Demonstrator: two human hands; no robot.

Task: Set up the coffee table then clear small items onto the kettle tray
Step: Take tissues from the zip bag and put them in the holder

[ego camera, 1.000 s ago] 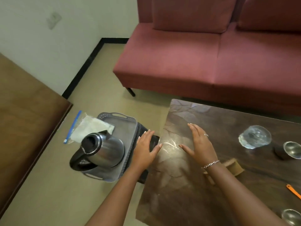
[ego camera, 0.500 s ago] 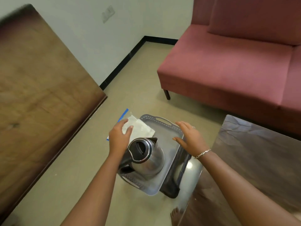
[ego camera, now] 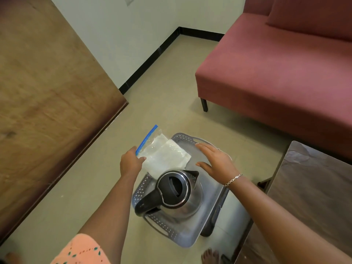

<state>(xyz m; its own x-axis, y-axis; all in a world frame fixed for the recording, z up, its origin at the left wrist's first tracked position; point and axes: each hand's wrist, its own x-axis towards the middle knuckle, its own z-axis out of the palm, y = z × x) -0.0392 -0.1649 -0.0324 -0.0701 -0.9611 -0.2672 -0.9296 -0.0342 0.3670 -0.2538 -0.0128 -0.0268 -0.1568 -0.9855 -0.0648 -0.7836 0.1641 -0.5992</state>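
Note:
A grey perforated tray (ego camera: 162, 223) rests on a low dark stand on the floor. A steel kettle (ego camera: 178, 195) with a black lid and handle stands on its near half. A clear zip bag (ego camera: 163, 154) with a blue seal and white contents lies across the tray's far left corner. My left hand (ego camera: 131, 162) pinches the bag's near left edge. My right hand (ego camera: 216, 161) hovers flat over the tray's far right part, fingers apart, holding nothing. The dark coffee table (ego camera: 308, 189) shows only its left corner at the right.
A red sofa (ego camera: 276, 69) stands at the back right on black legs. A large brown wooden tabletop (ego camera: 47, 92) fills the left side. Beige floor lies between them. A bare foot (ego camera: 209, 255) shows below the tray.
My view swung left from the coffee table to the tray. Both hands left the table edge and moved over the tray; my left hand took hold of the zip bag's edge.

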